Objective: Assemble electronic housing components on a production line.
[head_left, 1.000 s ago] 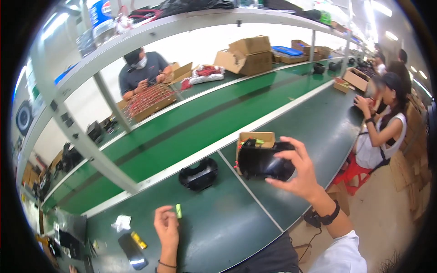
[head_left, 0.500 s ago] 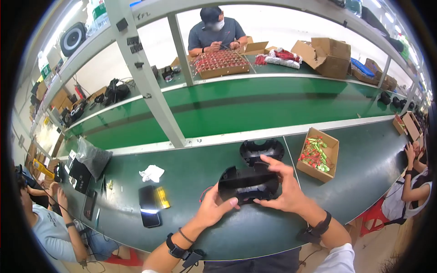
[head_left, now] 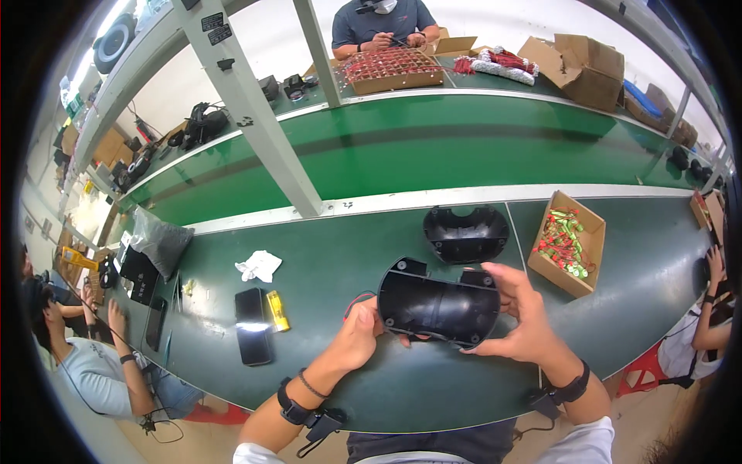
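My left hand and right hand were both closed around the ends of the black plastic housing, held hollow side up just above the green bench; red wires trailed from its left end, so I judged the wiring begun and the closing left; a matching shell lay beyond, a box of green and red parts beside it.
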Demonstrator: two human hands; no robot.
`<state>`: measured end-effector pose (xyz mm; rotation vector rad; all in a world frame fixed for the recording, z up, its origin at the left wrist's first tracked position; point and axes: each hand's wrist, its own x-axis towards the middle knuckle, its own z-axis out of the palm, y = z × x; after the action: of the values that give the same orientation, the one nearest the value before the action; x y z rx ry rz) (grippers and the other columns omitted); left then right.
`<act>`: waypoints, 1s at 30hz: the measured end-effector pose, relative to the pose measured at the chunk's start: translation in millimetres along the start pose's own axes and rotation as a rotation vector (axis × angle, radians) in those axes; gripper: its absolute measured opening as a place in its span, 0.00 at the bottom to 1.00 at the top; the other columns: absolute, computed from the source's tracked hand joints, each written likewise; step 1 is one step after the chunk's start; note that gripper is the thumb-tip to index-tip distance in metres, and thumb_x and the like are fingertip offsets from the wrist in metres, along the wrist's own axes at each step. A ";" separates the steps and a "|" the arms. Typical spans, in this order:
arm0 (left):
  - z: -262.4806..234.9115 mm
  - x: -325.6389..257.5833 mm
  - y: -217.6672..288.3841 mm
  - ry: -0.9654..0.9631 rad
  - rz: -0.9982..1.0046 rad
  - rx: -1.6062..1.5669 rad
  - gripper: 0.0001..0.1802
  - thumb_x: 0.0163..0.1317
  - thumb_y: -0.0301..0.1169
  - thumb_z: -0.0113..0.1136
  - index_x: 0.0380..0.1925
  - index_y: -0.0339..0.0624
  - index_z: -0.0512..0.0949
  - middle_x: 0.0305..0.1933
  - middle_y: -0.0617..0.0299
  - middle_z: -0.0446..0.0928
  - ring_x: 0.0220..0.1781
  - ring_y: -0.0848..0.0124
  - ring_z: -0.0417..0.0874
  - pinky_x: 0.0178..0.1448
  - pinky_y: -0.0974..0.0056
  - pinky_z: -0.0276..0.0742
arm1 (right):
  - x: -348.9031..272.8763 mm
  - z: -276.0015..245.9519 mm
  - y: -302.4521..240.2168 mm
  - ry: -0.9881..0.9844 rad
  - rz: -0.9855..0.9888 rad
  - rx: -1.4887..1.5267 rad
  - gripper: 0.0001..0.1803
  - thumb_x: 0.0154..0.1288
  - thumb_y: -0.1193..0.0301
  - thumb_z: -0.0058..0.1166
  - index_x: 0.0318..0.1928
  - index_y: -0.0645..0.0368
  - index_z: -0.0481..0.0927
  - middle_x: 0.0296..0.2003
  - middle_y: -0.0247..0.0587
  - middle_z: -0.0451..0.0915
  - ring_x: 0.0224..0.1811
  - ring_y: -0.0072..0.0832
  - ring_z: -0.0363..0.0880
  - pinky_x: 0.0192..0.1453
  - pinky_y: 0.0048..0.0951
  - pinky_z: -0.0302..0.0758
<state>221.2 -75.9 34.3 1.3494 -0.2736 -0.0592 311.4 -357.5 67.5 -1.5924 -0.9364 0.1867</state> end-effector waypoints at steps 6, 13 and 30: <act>3.0 1.2 5.6 -0.002 -0.053 -0.009 0.49 0.74 0.73 0.37 0.56 0.31 0.76 0.49 0.50 0.85 0.50 0.65 0.87 0.48 0.62 0.83 | -0.7 -2.4 3.5 -0.009 0.054 0.048 0.61 0.45 0.71 0.87 0.77 0.53 0.60 0.64 0.50 0.79 0.60 0.34 0.86 0.59 0.32 0.82; -48.0 -9.4 -11.9 0.314 0.025 0.322 0.31 0.81 0.52 0.45 0.58 0.29 0.76 0.53 0.52 0.85 0.50 0.65 0.87 0.52 0.59 0.85 | 1.0 6.2 -2.5 0.049 0.084 0.051 0.57 0.51 0.71 0.84 0.77 0.53 0.60 0.66 0.53 0.78 0.55 0.33 0.87 0.56 0.32 0.83; -68.7 23.2 18.4 0.840 -0.138 0.727 0.35 0.82 0.57 0.45 0.38 0.31 0.79 0.18 0.57 0.77 0.22 0.68 0.81 0.33 0.59 0.75 | 1.9 -4.7 8.0 0.147 0.101 0.039 0.42 0.61 0.75 0.73 0.72 0.60 0.65 0.48 0.45 0.83 0.38 0.22 0.84 0.44 0.25 0.82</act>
<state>257.2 -10.9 42.6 1.9758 0.5640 0.5297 319.1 -359.5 62.3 -1.5962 -0.7356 0.1557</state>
